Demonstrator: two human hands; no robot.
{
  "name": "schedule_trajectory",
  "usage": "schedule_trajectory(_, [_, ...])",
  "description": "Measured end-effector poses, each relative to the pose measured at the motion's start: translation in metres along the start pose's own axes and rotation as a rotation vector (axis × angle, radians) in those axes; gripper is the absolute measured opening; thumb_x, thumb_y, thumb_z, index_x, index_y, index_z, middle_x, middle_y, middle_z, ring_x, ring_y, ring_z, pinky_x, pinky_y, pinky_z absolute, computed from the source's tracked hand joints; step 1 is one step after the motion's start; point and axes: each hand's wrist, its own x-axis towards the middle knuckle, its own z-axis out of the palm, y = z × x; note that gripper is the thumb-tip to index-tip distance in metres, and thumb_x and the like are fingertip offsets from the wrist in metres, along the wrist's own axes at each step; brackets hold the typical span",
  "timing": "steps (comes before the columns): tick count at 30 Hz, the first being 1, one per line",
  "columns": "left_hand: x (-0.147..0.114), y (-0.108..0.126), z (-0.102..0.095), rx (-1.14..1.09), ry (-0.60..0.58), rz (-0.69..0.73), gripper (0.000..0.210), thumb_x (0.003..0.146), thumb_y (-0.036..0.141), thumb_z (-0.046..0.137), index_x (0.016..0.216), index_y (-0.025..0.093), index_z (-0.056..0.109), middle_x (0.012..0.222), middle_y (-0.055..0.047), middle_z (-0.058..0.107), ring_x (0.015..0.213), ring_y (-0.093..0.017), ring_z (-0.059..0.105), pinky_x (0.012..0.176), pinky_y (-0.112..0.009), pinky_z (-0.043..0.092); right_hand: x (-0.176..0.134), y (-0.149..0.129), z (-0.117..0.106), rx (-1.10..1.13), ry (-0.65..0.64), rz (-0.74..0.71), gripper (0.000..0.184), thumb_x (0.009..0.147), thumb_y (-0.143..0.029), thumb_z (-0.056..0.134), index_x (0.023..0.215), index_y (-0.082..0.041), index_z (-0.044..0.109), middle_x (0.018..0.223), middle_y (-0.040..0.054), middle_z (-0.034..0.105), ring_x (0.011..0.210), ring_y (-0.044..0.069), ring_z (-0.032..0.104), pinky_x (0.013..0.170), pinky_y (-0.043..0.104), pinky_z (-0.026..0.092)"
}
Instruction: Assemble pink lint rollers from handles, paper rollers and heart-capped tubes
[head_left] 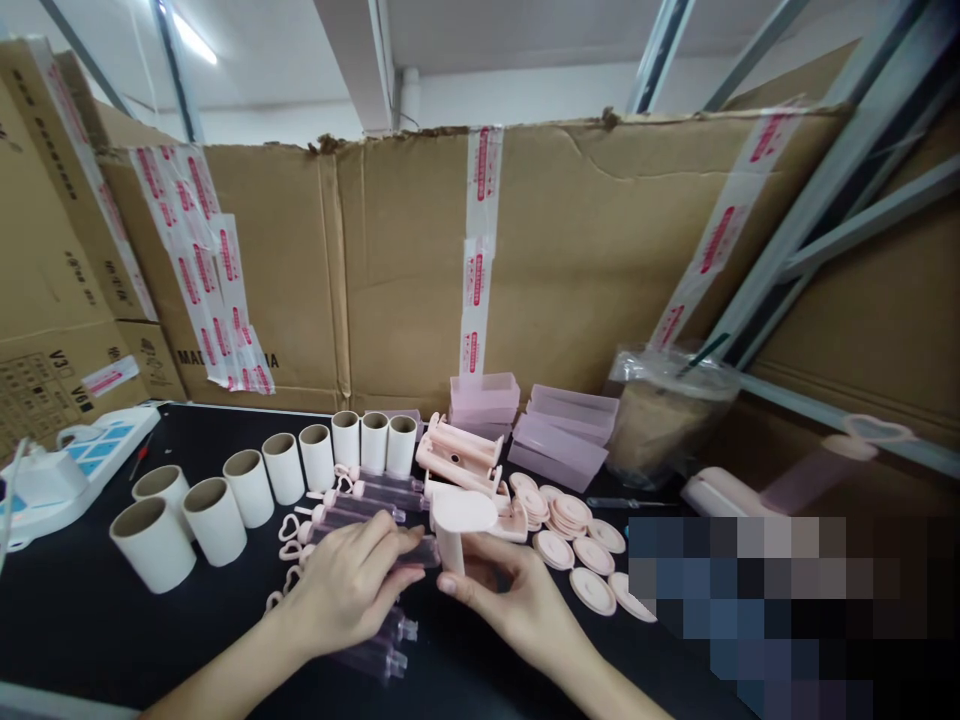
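My left hand (356,572) is closed round a translucent purple tube (421,553), whose end points right. That end is close to a pale pink plastic part with a rounded flat top (466,510); I cannot tell whether they touch. My right hand (517,595) grips the pink part from its right side, thumb at the lower edge. Around and below my left hand lie several similar purple tubes (375,660) with pink heart-shaped ends (291,528). Behind the held part sit pink plastic housings (459,455). Several round pink discs (592,590) lie right of my right hand.
White cylinders (152,545) stand in a curve at left and back. Purple trays (559,450) are stacked near the cardboard wall (405,260). A plastic-covered container (664,420) and a screwdriver-like tool (626,503) are at right. A power strip (97,470) lies far left.
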Motion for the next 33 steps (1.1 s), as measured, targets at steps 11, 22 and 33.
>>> schedule_trajectory(11, [0.000,-0.003,-0.019,-0.014,0.018,0.006,0.059,0.075,0.052,0.059,0.120,0.018,0.043,0.111,-0.013,0.056,0.106,-0.029,0.051,0.093,-0.046,0.038,0.001,-0.020,-0.033,-0.236,0.050,-0.072,0.034,0.076,-0.040,0.063,0.102,-0.019,0.060,0.105,0.0083,0.061,0.085,0.021,0.061,0.065,0.028,0.053])
schedule_trajectory(22, [-0.003,-0.016,-0.030,-0.325,-0.631,-0.126,0.048,0.057,0.038,0.078,0.102,0.036,0.060,0.120,-0.002,0.041,0.111,-0.028,0.042,0.092,-0.042,0.038,-0.023,-0.018,-0.080,-0.649,-0.126,0.192,0.042,0.079,-0.039,0.056,0.116,-0.022,0.053,0.073,0.0007,0.063,0.061,0.016,0.057,0.053,0.025,0.042])
schedule_trajectory(33, [-0.013,-0.029,-0.036,-0.419,-0.659,-0.179,0.052,0.063,0.020,0.068,0.111,0.036,0.057,0.116,-0.001,0.045,0.112,-0.024,0.044,0.098,-0.038,0.035,-0.023,-0.006,-0.043,-0.793,-0.102,0.227,0.017,0.075,-0.035,0.058,0.069,-0.021,0.051,0.067,0.0007,0.063,0.060,0.016,0.055,0.050,0.024,0.032])
